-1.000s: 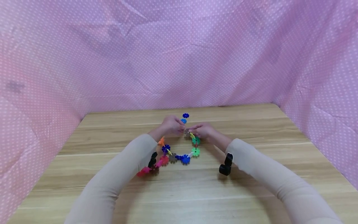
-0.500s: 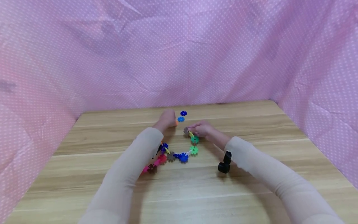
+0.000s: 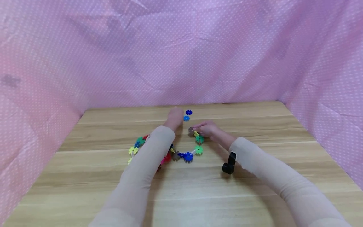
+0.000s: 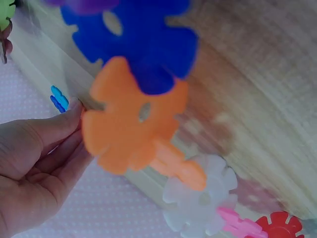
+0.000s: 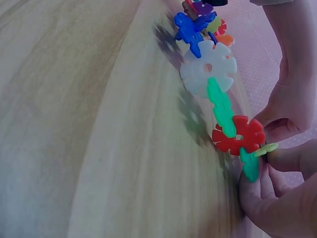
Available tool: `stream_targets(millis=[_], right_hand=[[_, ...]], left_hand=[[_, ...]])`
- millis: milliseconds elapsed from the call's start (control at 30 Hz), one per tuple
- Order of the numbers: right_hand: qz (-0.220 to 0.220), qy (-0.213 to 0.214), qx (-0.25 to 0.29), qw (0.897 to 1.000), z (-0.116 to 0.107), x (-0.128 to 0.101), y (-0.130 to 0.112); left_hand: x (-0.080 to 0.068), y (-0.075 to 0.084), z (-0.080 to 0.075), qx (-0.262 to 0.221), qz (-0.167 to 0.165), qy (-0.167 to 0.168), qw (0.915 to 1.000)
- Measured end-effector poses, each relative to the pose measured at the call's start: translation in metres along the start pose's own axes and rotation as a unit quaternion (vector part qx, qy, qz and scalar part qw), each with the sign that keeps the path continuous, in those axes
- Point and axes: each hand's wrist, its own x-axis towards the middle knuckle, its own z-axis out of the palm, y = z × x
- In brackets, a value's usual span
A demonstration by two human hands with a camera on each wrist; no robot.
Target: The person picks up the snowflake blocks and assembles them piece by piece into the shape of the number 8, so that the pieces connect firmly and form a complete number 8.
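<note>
right hand (image 3: 206, 129) pinches far end of the snowflake chain (image 3: 187, 155) mid-table, left hand (image 3: 175, 117) open w/ fingers reaching 2 loose blue pieces (image 3: 187, 115) at far edge, left sleeve (image 3: 147, 157) hiding chain's left part, pink cloth (image 3: 181, 53) behind.

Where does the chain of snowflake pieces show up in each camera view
Head: chain curves mid-table between both forearms.
Left wrist: chain fills the centre, orange piece closest, beside the left hand.
Right wrist: chain runs down the right side to the right hand.
Shared landmark: wooden table.
</note>
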Motion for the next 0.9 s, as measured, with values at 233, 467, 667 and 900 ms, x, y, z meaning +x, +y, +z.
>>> stream_targets(millis=[233, 467, 667, 900], right_hand=[[0.007, -0.008, 0.002, 1.0, -0.004, 0.001, 0.004], [0.001, -0.011, -0.003, 1.0, -0.006, -0.001, 0.007], [-0.001, -0.006, -0.015, 1.0, -0.007, -0.002, 0.005], [-0.001, -0.002, -0.014, 1.0, -0.006, 0.0, 0.005]], left_hand=[[0.004, 0.003, 0.0, -0.023, -0.029, -0.002, 0.9993], [0.007, 0.003, -0.001, -0.045, -0.042, 0.001, 0.9981], [0.008, 0.002, -0.001, -0.044, -0.054, -0.007, 0.9976], [0.005, -0.012, -0.003, -0.14, -0.074, -0.012, 0.9872]])
